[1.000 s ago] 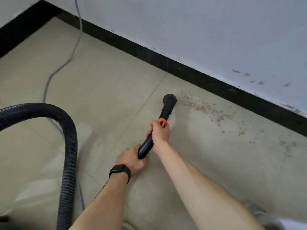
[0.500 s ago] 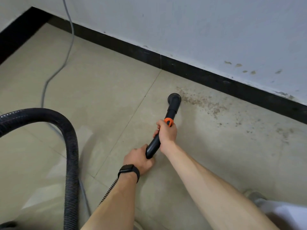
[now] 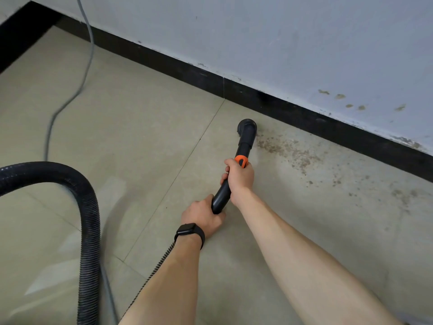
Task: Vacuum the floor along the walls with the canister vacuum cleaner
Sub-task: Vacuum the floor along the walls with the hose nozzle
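Nozzle (image 3: 247, 127) nearer baseboard (image 3: 304, 118); left hand (image 3: 201, 215), right hand (image 3: 240, 177) fingers (image 3: 226, 169) wrap wand (image 3: 244, 146).

You wear a black smartwatch (image 3: 188, 231) on your wrist. A thin black coiled cord (image 3: 153, 273) runs back from just beside it, under your forearm. A grey cable (image 3: 48, 132) trails down from the top edge in a loose curve. A black skirting board (image 3: 304, 116) runs diagonally, with brownish spots (image 3: 339, 96) on the paint above it.
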`<state>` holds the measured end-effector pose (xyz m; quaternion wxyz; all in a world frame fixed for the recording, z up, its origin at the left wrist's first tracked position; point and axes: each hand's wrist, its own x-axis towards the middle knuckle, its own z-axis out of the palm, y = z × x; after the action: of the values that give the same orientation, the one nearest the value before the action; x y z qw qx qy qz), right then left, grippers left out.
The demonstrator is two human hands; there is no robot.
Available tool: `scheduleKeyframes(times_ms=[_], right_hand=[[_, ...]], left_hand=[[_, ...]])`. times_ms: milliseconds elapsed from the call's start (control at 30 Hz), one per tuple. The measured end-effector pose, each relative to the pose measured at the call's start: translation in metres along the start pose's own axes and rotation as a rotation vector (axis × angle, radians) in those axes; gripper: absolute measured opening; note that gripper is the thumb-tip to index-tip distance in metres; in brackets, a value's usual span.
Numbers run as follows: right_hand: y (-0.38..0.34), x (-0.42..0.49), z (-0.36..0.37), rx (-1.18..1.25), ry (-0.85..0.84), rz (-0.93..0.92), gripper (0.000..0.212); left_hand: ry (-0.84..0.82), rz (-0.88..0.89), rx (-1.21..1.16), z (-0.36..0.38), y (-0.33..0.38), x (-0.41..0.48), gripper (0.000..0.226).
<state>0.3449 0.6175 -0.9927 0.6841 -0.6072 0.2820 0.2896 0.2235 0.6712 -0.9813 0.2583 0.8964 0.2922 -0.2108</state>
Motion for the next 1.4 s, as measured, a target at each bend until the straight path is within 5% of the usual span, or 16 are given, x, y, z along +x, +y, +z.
scheduleKeyframes(times_ms=[733,1400], right_hand=[[-0.029,0.039,0.045,-0.053,0.060,-0.069,0.018],[-0.039,0.041,0.082,-0.216,-0.121,-0.042,0.028]], left_hand=[[0.046,0.049,0.019,-0.036,-0.006,0.064,0.017],[0.064,-0.040,-0.185,-0.044,-0.023,0.073,0.015]])
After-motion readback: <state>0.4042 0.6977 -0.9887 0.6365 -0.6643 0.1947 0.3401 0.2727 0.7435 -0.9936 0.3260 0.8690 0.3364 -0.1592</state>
